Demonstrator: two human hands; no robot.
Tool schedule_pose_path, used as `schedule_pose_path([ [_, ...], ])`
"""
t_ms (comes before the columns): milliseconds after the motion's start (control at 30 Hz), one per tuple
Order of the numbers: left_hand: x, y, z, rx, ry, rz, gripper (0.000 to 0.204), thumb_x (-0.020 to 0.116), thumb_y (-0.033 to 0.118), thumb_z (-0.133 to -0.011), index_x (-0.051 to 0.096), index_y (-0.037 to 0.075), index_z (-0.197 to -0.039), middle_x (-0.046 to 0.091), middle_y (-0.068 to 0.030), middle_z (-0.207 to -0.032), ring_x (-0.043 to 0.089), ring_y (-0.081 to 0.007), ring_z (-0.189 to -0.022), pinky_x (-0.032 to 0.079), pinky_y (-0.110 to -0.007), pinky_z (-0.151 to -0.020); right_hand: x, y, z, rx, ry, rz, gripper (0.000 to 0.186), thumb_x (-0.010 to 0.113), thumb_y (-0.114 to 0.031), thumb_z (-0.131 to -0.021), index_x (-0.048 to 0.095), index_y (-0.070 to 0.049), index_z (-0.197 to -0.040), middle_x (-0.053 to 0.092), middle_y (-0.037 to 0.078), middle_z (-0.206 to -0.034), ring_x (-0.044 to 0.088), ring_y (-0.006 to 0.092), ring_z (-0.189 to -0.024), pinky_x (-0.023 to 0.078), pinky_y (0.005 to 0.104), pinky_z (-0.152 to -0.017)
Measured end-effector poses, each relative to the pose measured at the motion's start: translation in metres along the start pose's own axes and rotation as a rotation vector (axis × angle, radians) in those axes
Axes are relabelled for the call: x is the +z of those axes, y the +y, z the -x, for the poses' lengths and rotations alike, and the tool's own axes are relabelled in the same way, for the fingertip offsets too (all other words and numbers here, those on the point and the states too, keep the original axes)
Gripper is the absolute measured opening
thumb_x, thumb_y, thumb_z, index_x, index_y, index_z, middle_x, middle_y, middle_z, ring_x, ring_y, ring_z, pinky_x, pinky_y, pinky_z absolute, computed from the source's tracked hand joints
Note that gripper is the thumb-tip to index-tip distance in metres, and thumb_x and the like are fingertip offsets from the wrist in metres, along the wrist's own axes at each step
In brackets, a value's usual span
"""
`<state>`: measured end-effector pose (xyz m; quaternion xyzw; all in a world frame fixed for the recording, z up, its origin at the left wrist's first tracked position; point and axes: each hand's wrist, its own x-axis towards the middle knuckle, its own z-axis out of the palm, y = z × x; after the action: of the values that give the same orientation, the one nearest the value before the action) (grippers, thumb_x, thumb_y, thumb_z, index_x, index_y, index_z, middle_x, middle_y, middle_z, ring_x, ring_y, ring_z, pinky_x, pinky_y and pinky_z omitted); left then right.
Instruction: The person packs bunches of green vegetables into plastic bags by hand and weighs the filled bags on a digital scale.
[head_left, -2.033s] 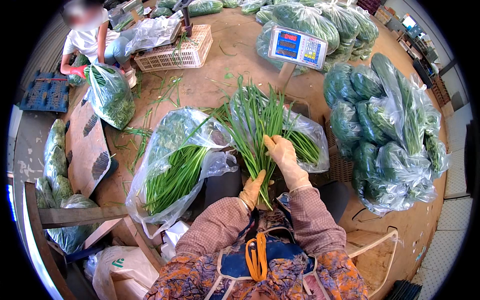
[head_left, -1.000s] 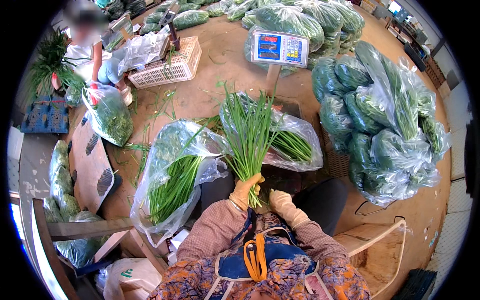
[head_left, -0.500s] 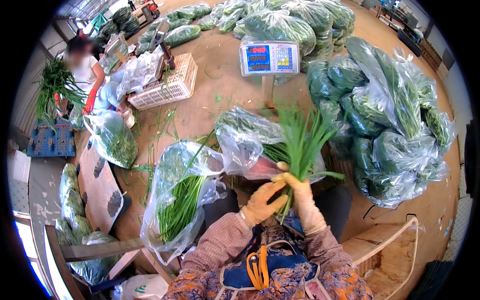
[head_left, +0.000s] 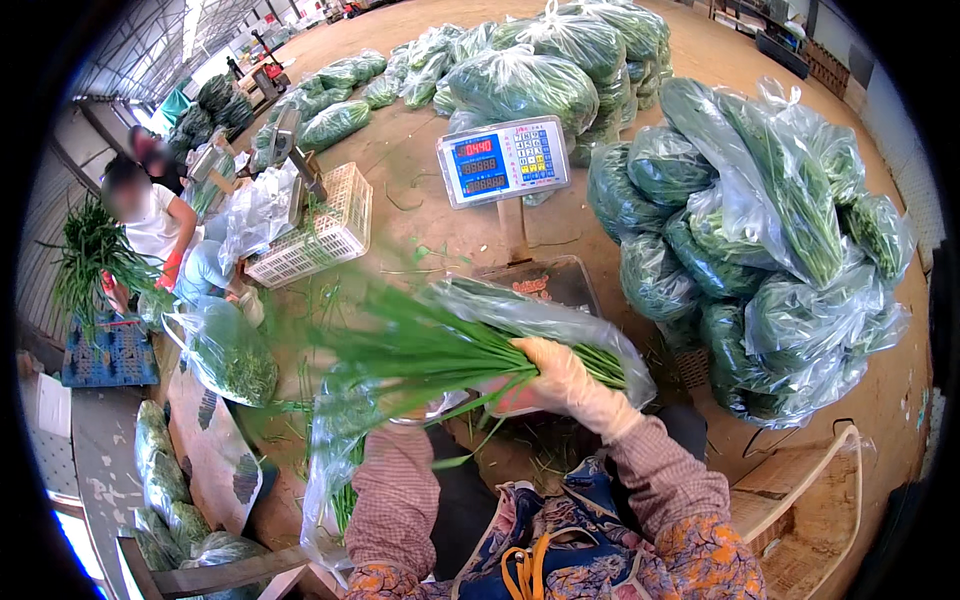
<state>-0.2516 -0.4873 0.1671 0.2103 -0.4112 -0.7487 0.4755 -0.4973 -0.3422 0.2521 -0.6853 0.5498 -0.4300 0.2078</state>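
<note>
In my right hand (head_left: 560, 380), gloved in pale rubber, is a bunch of long flat green leaves that look like garlic chives (head_left: 450, 355). The fingers close round its stems, and the blurred leaves fan out to the left. My left forearm (head_left: 395, 480) reaches up beneath these leaves, which hide nearly all of the left hand. Behind the bunch, a clear plastic bag of chives (head_left: 520, 310) lies on the scale's platform (head_left: 570, 275). To the left, another clear bag (head_left: 325, 460) with green stalks is partly covered by the leaves and my left arm.
The scale's display (head_left: 505, 162) stands on a post ahead. Filled bags (head_left: 740, 230) are heaped at right, with more bags (head_left: 525, 90) behind. A wooden box (head_left: 800, 510) sits near right. At far left a person (head_left: 165, 225) in red gloves handles greens beside a white crate (head_left: 335, 220).
The chives have swung from upright to lying leftward, now in my right hand. My left hand has moved left, beneath the leaves. The view has shifted, and more of the scale platform shows.
</note>
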Motion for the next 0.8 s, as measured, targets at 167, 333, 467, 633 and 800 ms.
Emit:
schedule_pose_path([
  [167, 0.106, 0.083, 0.004, 0.308, 0.193, -0.093, 0.013, 0.056, 0.013, -0.085, 0.06, 0.002, -0.079, 0.056, -0.0029, -0.065, 0.052, -0.0111, -0.056, 0.045, -0.023, -0.055, -0.021, 0.119, 0.025, 0.813, -0.201, 0.375, 0.031, 0.058, -0.012, -0.076, 0.056, -0.002, -0.104, 0.056, 0.02, -0.108, 0.054, 0.0359, -0.099, 0.047, 0.0397, -0.076],
  [333, 0.106, 0.078, 0.022, 0.094, 0.312, -0.523, 0.013, 0.064, 0.002, -0.077, 0.062, 0.005, -0.09, 0.062, -0.0044, -0.083, 0.055, -0.0096, -0.074, 0.045, -0.023, -0.07, -0.025, 0.087, 0.037, 0.533, -0.008, 0.536, 0.056, 0.066, -0.027, -0.073, 0.047, -0.003, -0.12, 0.052, 0.021, -0.115, 0.053, 0.033, -0.104, 0.044, 0.0392, -0.086],
  [467, 0.107, 0.06, 0.031, 0.199, 0.28, -0.626, 0.03, 0.067, 0.001, -0.073, 0.06, 0.004, -0.103, 0.06, -0.0034, -0.099, 0.054, -0.0099, -0.088, 0.044, -0.024, -0.079, -0.053, -0.001, 0.054, 0.327, -0.059, 0.401, 0.054, 0.067, -0.021, -0.075, 0.047, -0.005, -0.122, 0.055, 0.019, -0.11, 0.055, 0.0303, -0.099, 0.044, 0.0347, -0.086],
  [633, 0.12, 0.054, 0.037, 0.242, 0.303, -0.817, 0.043, 0.07, 0.007, -0.072, 0.055, 0.002, -0.111, 0.056, -0.0067, -0.107, 0.051, -0.0146, -0.096, 0.039, -0.028, -0.088, -0.075, -0.001, 0.084, 0.197, 0.523, 0.232, 0.046, 0.064, -0.003, -0.073, 0.05, -0.002, -0.117, 0.056, 0.017, -0.108, 0.055, 0.031, -0.097, 0.043, 0.0354, -0.085],
  [800, 0.103, 0.056, 0.032, 0.291, 0.307, -1.063, 0.08, 0.078, 0.017, -0.062, 0.038, 0.001, -0.129, 0.048, -0.0139, -0.118, 0.046, -0.0212, -0.107, 0.036, -0.034, -0.093, -0.066, 0.004, 0.067, 0.114, 0.382, 0.406, 0.067, 0.068, -0.011, -0.067, 0.038, 0.001, -0.126, 0.047, 0.02, -0.12, 0.045, 0.0351, -0.108, 0.036, 0.0399, -0.094],
])
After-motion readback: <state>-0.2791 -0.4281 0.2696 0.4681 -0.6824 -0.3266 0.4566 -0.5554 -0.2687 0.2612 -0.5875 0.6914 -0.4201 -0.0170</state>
